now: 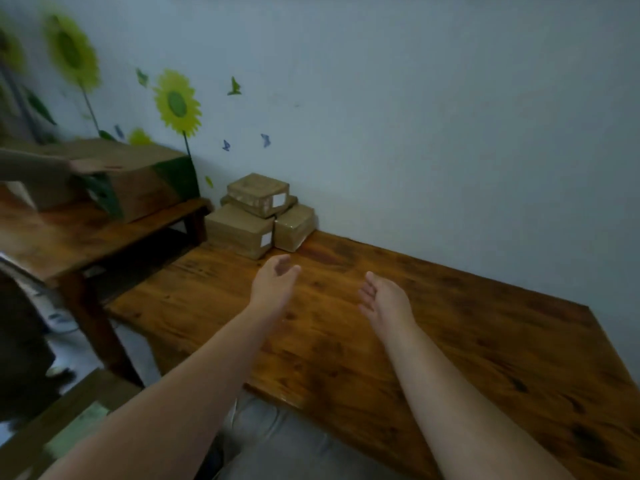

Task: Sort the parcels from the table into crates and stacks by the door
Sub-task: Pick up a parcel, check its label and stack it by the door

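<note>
Brown paper parcels (pixel 258 216) sit in a small heap at the centre-left of the frame, on the far corner of the wooden table (pixel 467 334), against the wall (pixel 415 133). Your left hand (pixel 273 284) and right hand (pixel 381 297) hover over bare wood just short of them, fingers loosely spread and holding nothing. I'd take the top parcel (pixel 258 188) first. It rests skewed on those beneath, so bracket it from both sides and lift straight up rather than dragging, or the lower ones may shift.
</note>
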Demonstrator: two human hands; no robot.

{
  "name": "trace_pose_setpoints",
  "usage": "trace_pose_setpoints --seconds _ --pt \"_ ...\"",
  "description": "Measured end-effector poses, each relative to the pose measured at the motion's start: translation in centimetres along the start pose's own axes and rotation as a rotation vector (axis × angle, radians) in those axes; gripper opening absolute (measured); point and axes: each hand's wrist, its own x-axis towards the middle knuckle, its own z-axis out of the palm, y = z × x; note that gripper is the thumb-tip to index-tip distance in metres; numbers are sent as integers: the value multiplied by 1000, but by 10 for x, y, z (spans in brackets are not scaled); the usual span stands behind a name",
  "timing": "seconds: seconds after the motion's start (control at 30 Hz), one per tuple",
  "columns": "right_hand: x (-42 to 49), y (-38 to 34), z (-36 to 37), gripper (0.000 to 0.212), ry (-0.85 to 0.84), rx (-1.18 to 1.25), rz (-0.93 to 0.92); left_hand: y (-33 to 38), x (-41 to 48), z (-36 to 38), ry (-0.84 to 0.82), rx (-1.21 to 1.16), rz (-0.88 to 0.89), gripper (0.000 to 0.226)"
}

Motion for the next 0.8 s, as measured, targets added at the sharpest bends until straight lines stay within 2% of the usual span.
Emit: trace_pose_setpoints --seconds 0.27,0.47,0.8 --pt "114 -19 104 39 -59 -64 45 -5 134 -28 176 44 -52 40" --pt "168 -20 167 34 -118 -161 75 -12 200 -68 259 61 -81 42" --pt "246 14 267 43 -78 -302 94 -48 334 -147 240 37 -121 50"
